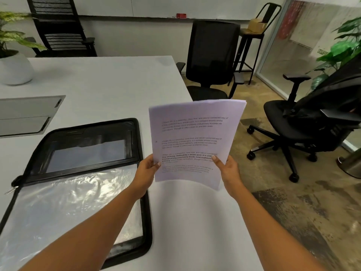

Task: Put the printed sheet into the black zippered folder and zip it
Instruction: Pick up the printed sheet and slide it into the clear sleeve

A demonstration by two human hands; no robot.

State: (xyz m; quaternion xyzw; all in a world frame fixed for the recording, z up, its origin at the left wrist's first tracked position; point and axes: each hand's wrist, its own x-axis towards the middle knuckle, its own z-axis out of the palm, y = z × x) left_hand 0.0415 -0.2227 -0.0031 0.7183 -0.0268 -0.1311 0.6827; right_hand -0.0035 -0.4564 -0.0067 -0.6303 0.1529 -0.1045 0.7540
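The printed sheet [192, 133], white with several blocks of black text, is held upright in the air above the table's right edge. My left hand [146, 171] pinches its lower left edge and my right hand [228, 169] pinches its lower right edge, thumbs on the front. The black zippered folder [144, 212] lies open flat on the table to the left of the sheet. A clear plastic sleeve fills its near half and a dark pocket its far half. The zip pull [10, 190] hangs at the folder's left side.
The white table [109, 85] has a grey cable hatch [29, 114] at the left and a potted plant [13, 61] at the far left corner. Black office chairs [211, 61] [304, 122] stand beyond and right of the table, over a mottled floor.
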